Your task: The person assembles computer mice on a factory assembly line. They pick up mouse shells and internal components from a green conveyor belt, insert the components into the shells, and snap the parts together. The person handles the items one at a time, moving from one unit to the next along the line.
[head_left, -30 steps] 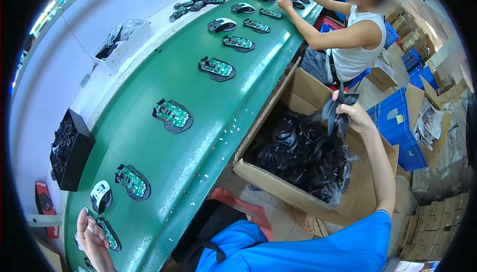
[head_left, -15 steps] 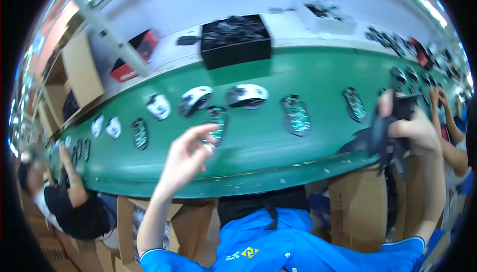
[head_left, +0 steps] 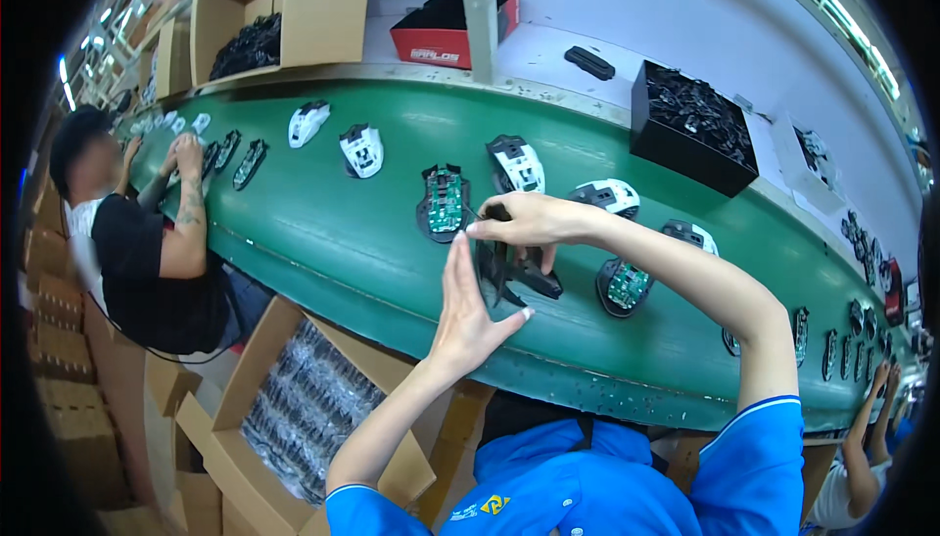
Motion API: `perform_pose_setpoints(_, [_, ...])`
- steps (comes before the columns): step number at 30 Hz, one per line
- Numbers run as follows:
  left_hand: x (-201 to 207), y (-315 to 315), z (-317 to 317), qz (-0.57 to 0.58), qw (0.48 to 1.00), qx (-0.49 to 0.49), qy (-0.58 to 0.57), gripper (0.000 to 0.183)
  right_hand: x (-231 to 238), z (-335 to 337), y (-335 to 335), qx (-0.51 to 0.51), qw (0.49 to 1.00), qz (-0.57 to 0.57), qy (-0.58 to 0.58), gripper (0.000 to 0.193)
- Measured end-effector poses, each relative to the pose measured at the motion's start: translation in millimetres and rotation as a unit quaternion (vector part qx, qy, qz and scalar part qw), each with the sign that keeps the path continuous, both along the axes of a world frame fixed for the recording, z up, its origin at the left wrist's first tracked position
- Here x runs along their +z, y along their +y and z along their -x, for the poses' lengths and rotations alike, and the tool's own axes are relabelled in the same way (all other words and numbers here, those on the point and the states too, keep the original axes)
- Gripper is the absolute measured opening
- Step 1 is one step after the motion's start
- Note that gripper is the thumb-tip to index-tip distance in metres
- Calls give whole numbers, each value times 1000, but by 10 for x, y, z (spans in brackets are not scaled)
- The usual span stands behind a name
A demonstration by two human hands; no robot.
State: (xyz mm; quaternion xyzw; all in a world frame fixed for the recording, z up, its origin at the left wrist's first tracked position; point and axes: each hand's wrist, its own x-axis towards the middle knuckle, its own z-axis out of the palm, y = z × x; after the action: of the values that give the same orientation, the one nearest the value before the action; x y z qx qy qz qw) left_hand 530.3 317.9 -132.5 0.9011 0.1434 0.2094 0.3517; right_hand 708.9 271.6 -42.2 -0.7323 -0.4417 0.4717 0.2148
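My right hand point(head_left: 529, 220) reaches over the green belt, its fingers closed on a cluster of thin black plastic parts point(head_left: 534, 279) hanging below the palm. Their exact shape is partly hidden by the fingers. Close beside it, my left hand point(head_left: 468, 323) has its fingers stretched up and thumb spread, its fingertips near the right hand's. Just beyond the fingertips lies a mouse base with a green circuit board point(head_left: 445, 200). A white-and-black mouse shell point(head_left: 517, 164) sits behind it, and another white shell point(head_left: 607, 196) rests beyond my right wrist. A second circuit-board base point(head_left: 625, 286) lies under my right forearm.
Along the back shelf stand a black box of dark parts point(head_left: 695, 130), a red-and-black box point(head_left: 431, 42) and a cardboard box point(head_left: 323, 7). An open carton of wrapped parts point(head_left: 308, 409) is below the belt. A co-worker point(head_left: 147, 242) works at the left, another person's hands point(head_left: 884, 376) at far right.
The view has swung left. My right hand has brought the black parts from the right side to the middle, and my left hand has come up beside it, fingers straighter.
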Motion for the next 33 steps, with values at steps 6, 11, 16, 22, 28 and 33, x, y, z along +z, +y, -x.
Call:
perform_pose_setpoints(6, [-99, -12, -83, -76, 997, 10, 20, 114, -92, -2, -33, 94, 961, -31, -256, 51])
perform_pose_setpoints(11, [-12, 49, -23, -17, 1000, 1, -23, 109, -13, -201, -202, 46, 957, -149, -245, 49])
perform_pose_setpoints(16, [106, 212, 15, 29, 998, 25, -47, 99, 298, -376, -669, -97, 992, -82, 14, 44])
perform_pose_setpoints(22, [681, -22, -339, -144, 984, 13, -99, 56, 329, -843, -1814, -266, 937, -180, 137, 37])
perform_pose_setpoints(28, [601, -1033, -1434, -235, 942, -234, -45, 55, 263, -964, -2859, -415, 875, -189, 161, 29])
perform_pose_setpoints(33, [351, -1904, -2069, -407, 897, -168, 38, 68, 260, -791, -3529, -440, 879, -164, 80, 29])
